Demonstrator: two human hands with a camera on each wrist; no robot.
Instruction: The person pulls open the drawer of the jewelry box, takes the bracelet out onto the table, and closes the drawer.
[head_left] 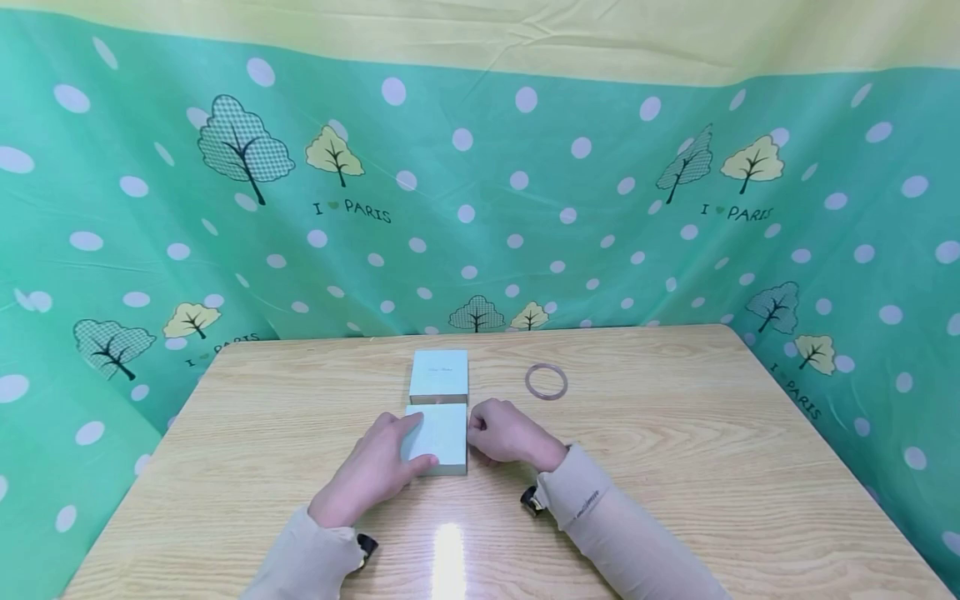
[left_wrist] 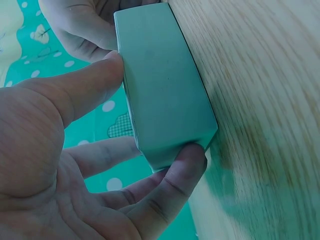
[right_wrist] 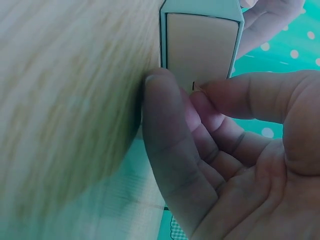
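Observation:
Near the middle of the table a pale blue box point(head_left: 442, 437) lies flat, and my left hand point(head_left: 378, 462) grips it from the left with thumb and fingers spread over its top and side. In the right wrist view it is a drawer box, with a cream drawer front point(right_wrist: 202, 45) inside the blue sleeve. At that drawer end, my right hand point(head_left: 510, 433) pinches a small pull tab point(right_wrist: 194, 86), mostly hidden by the fingertips. The drawer appears to sit inside the sleeve.
A second pale blue box point(head_left: 439, 372) with small lettering on top lies directly behind the gripped one. Farther right, a purplish bangle point(head_left: 546, 382) rests on the wooden table point(head_left: 675, 433). A green dotted curtain point(head_left: 517, 183) hangs behind and on both sides.

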